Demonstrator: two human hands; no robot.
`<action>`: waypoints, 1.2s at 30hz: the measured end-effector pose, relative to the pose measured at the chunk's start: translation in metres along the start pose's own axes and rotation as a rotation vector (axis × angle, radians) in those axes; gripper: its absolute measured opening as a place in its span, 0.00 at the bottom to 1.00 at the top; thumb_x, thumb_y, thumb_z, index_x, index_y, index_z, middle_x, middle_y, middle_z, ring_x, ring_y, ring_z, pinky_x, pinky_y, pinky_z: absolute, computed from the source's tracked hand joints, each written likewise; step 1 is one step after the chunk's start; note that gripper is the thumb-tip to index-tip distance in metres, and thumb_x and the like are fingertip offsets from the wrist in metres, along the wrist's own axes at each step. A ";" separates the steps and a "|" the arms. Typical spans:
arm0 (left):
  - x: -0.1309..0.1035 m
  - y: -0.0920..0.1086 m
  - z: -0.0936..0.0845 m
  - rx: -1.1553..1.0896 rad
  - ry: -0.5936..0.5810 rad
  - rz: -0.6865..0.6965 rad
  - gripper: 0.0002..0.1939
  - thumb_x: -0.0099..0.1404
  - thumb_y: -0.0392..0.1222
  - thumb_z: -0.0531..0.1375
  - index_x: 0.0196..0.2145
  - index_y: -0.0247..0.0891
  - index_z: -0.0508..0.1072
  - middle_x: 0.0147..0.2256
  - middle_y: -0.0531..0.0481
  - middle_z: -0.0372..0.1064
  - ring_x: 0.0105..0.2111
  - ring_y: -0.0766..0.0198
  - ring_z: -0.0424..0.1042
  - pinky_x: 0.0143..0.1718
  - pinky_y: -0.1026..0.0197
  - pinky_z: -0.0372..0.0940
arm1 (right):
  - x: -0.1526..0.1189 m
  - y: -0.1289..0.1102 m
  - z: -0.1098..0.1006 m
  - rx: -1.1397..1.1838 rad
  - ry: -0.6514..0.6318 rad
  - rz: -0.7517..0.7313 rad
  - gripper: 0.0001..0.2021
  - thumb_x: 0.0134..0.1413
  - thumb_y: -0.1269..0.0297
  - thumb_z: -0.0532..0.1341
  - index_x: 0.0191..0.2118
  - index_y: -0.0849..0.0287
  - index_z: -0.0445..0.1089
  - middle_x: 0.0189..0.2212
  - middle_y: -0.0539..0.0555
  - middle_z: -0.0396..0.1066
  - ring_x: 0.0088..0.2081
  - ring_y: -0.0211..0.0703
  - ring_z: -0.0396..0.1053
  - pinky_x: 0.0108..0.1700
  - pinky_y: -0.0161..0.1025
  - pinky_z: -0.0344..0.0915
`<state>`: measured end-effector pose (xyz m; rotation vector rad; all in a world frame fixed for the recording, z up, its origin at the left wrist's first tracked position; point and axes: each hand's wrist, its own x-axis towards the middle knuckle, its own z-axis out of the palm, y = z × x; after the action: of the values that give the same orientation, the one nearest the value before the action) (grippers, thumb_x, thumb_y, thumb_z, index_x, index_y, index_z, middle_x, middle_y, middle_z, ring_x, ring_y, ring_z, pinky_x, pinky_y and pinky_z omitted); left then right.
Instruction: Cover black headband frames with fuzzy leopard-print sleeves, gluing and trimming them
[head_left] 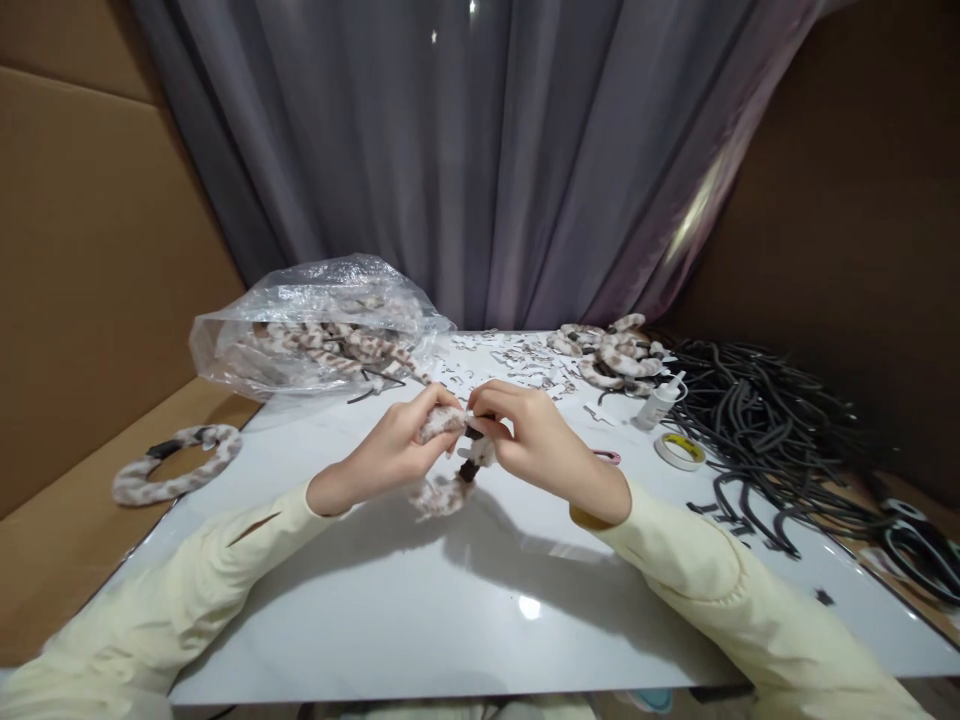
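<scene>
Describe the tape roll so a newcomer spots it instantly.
On the white table, find the big tangle of black tubes at the right. Just off its left edge, nearer the person than the white squeeze bottle, lies the tape roll. Its yellow inside sets it apart from both.

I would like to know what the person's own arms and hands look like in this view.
The left hand and right hand are bare, without gloves. The left sleeve and right sleeve are long, loose and pale yellow; the left one shows a narrow slit on the forearm.
</scene>
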<state>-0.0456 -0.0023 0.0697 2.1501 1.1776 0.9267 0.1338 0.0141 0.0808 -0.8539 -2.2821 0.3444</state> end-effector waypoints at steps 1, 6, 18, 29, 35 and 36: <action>0.000 0.000 0.000 0.009 -0.002 0.006 0.05 0.61 0.38 0.54 0.37 0.40 0.62 0.27 0.55 0.66 0.26 0.67 0.65 0.23 0.68 0.54 | 0.002 0.001 -0.001 0.034 -0.017 0.041 0.08 0.46 0.79 0.53 0.24 0.61 0.63 0.25 0.51 0.65 0.27 0.37 0.62 0.30 0.34 0.56; -0.001 -0.002 0.000 0.071 -0.021 0.047 0.05 0.61 0.37 0.53 0.37 0.39 0.62 0.27 0.54 0.66 0.27 0.65 0.66 0.26 0.67 0.55 | 0.007 0.006 -0.003 0.254 -0.151 0.228 0.07 0.51 0.72 0.55 0.24 0.62 0.64 0.20 0.47 0.64 0.23 0.34 0.59 0.27 0.31 0.54; -0.002 -0.002 0.002 0.009 0.036 -0.003 0.06 0.62 0.38 0.54 0.38 0.39 0.61 0.27 0.55 0.69 0.21 0.69 0.63 0.20 0.68 0.53 | 0.007 0.009 -0.001 0.602 -0.095 0.282 0.07 0.50 0.65 0.58 0.27 0.60 0.60 0.20 0.46 0.61 0.23 0.34 0.61 0.25 0.31 0.56; -0.010 -0.002 0.009 0.060 0.012 0.153 0.08 0.58 0.33 0.53 0.36 0.39 0.59 0.28 0.51 0.71 0.24 0.66 0.70 0.26 0.66 0.60 | 0.013 0.034 -0.008 1.050 -0.459 0.583 0.07 0.38 0.68 0.65 0.27 0.66 0.70 0.20 0.53 0.72 0.25 0.37 0.69 0.31 0.34 0.63; -0.013 -0.005 0.012 0.250 0.023 0.623 0.09 0.62 0.30 0.49 0.40 0.37 0.58 0.29 0.50 0.68 0.25 0.68 0.68 0.25 0.69 0.61 | 0.014 0.042 -0.009 1.016 -0.650 0.521 0.07 0.36 0.68 0.65 0.24 0.68 0.74 0.17 0.51 0.71 0.22 0.35 0.67 0.28 0.32 0.63; -0.013 -0.005 0.012 0.278 0.003 0.707 0.09 0.62 0.29 0.48 0.41 0.36 0.58 0.28 0.49 0.68 0.26 0.68 0.67 0.26 0.68 0.62 | 0.013 0.042 -0.010 0.987 -0.657 0.503 0.06 0.36 0.69 0.65 0.24 0.67 0.74 0.17 0.51 0.71 0.22 0.34 0.66 0.27 0.31 0.62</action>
<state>-0.0439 -0.0124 0.0540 2.8682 0.5499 1.0850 0.1530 0.0541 0.0760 -0.7975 -1.9417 2.0066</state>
